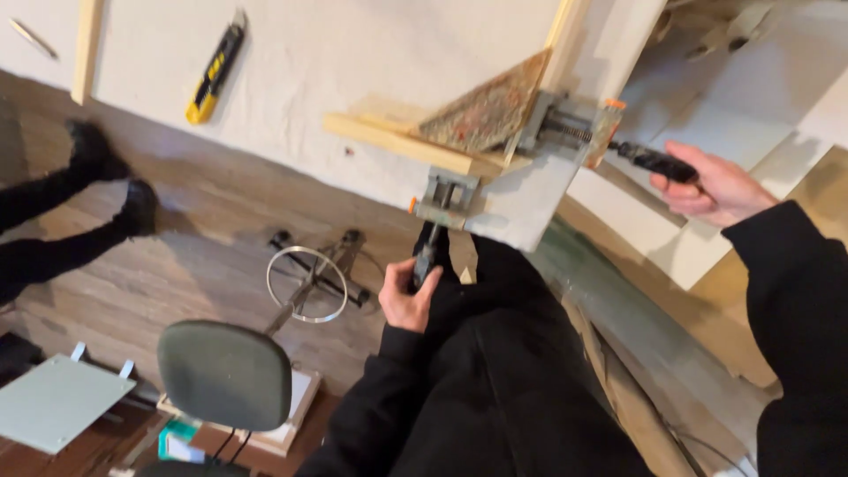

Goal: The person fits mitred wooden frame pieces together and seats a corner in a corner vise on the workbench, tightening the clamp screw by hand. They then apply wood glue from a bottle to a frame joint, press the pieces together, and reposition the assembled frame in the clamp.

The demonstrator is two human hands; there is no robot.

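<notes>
a pale worktable fills the space above both hands, its corner jutting down between them. just above and between the hands, a grey corner clamp grips two wooden strips around a speckled triangular board. below the left hand stands a stool with a dark green seat and a metal ring. the left hand is wrapped around the clamp's lower black handle. the right hand is closed on the other black handle, just right of the clamp. far up-left of the left hand lies a yellow utility knife.
</notes>
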